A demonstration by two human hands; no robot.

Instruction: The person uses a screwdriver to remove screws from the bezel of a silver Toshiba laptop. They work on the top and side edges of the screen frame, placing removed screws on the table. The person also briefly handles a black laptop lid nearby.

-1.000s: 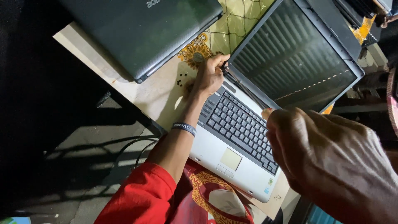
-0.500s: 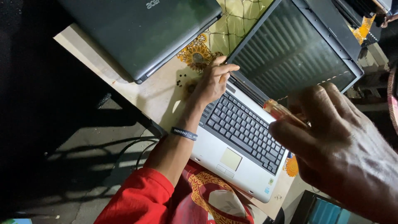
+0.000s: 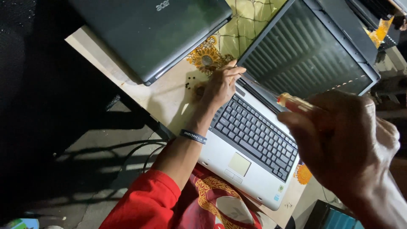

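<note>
My left hand (image 3: 220,85) rests at the back left corner of an open silver laptop (image 3: 250,169), by the hinge, with its fingers stretched out and nothing held. A dark wristband (image 3: 193,136) sits on that wrist, above a red sleeve. My right hand (image 3: 352,144) is raised close to the camera over the laptop's right side. It grips a screwdriver with a clear orange handle (image 3: 292,101); the shaft is hidden. The laptop's dark screen (image 3: 309,55) tilts back.
A closed dark laptop (image 3: 148,34) lies at the back left of the table (image 3: 169,97), which has a floral cloth. Several tiny dark specks (image 3: 189,83) lie next to my left hand. Cables run over the dark floor (image 3: 127,157) at left. More equipment stands at the far right.
My right hand has turned and opened slightly, so the screwdriver handle now shows. My left hand went from a pinched pose at the hinge to flat, stretched fingers.
</note>
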